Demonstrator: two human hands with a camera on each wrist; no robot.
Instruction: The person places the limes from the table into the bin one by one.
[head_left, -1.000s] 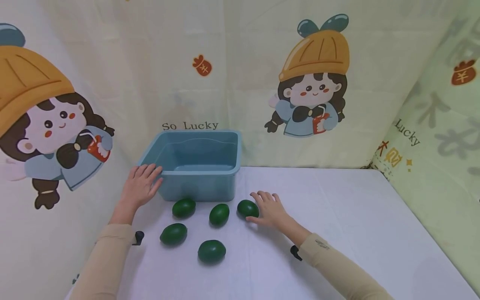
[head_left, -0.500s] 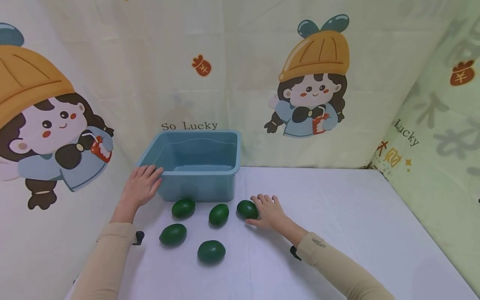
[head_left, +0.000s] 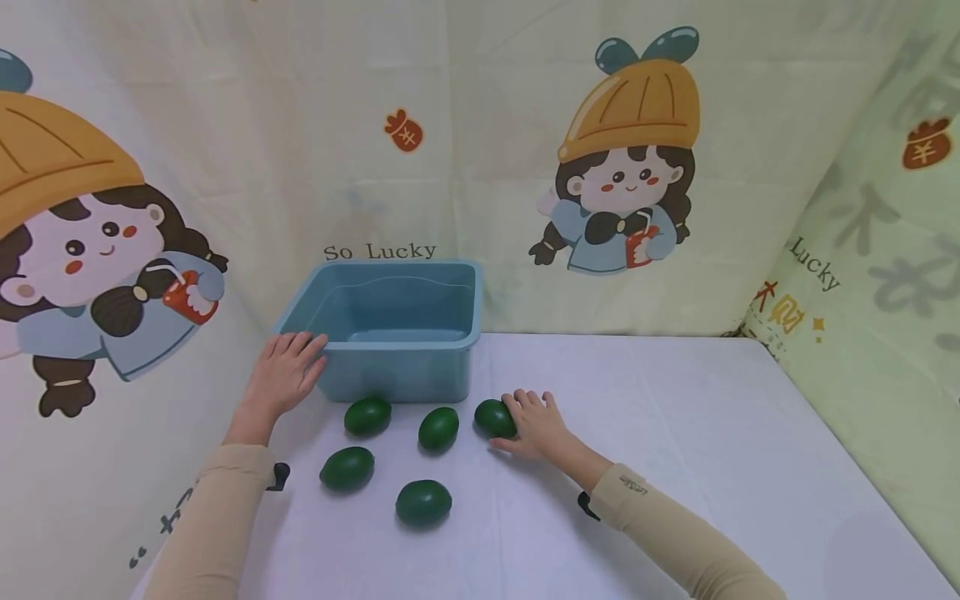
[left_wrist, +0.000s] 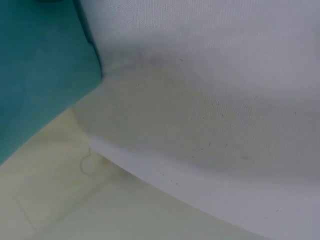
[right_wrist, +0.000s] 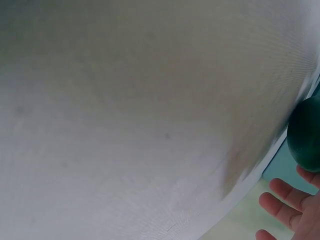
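My left hand (head_left: 279, 375) rests with its fingers over the left front corner of a blue plastic bin (head_left: 397, 373). Its fingers are out of sight in the left wrist view. To the right of the bin, my right hand (head_left: 534, 427) is at a smooth, dark green oval fruit (head_left: 491, 418) that looks like an avocado. Index finger and thumb lie on either side of its right end, and the fruit sits on the white table. In the right wrist view, one fingertip meets the fruit (right_wrist: 306, 135) while the other fingers (right_wrist: 280, 210) stay spread.
Several like green fruits lie before the bin: one close to its front wall (head_left: 367, 416), one in the middle (head_left: 438, 430), one at left (head_left: 347, 469), one nearest (head_left: 423, 503). A printed cloth backdrop (head_left: 495, 208) stands behind the white tabletop (head_left: 660, 417).
My right hand has lowered slightly and closed in on the rightmost green fruit. My left hand stays on the bin's corner, and the fruits have not moved visibly.
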